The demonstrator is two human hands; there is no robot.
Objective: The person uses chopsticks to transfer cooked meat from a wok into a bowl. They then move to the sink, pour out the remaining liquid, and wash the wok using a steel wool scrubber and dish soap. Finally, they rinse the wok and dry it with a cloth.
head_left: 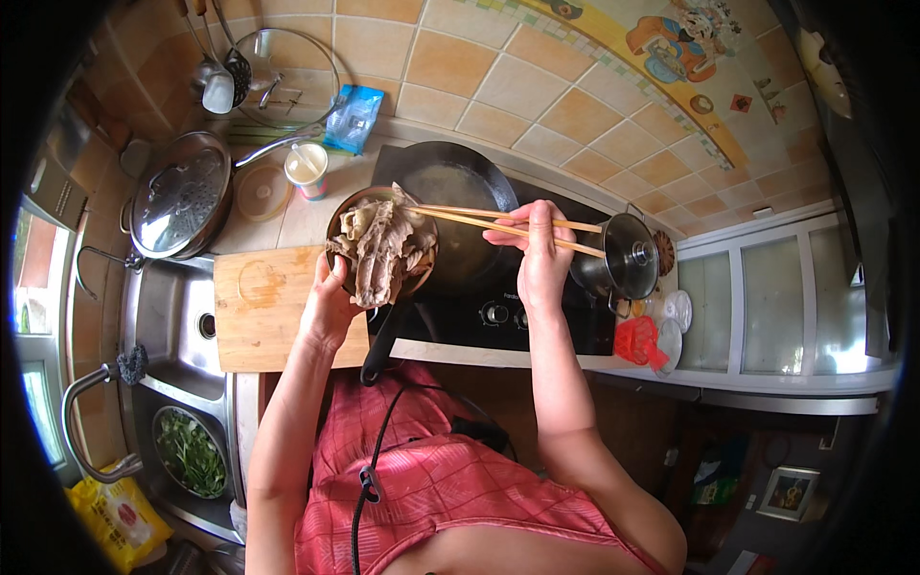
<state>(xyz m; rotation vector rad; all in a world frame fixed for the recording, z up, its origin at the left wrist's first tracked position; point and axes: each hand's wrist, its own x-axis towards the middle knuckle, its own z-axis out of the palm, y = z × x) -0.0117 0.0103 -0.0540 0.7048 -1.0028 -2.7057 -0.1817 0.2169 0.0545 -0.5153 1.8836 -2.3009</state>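
Observation:
My left hand (330,305) grips the side of a brown bowl (417,286) heaped with cooked meat (379,248), apparently with bones. In my right hand (540,248) is a pair of wooden chopsticks (496,221), their tips at the upper right of the heap. The bowl is held up beside a dark wok (496,180) on the black gas stove (575,327). Cloudy liquid (453,183) shows inside the wok. Its black handle (382,352) points towards me, below the bowl. Part of the wok is hidden by the bowl and chopsticks.
A wooden cutting board (287,309) lies left of the stove, beside a steel sink (172,309) with a basin of leafy greens (190,449). A lidded pan (183,194) and a cup (307,169) stand behind. At the right are a lidded pot (625,255) and a red bag (638,341).

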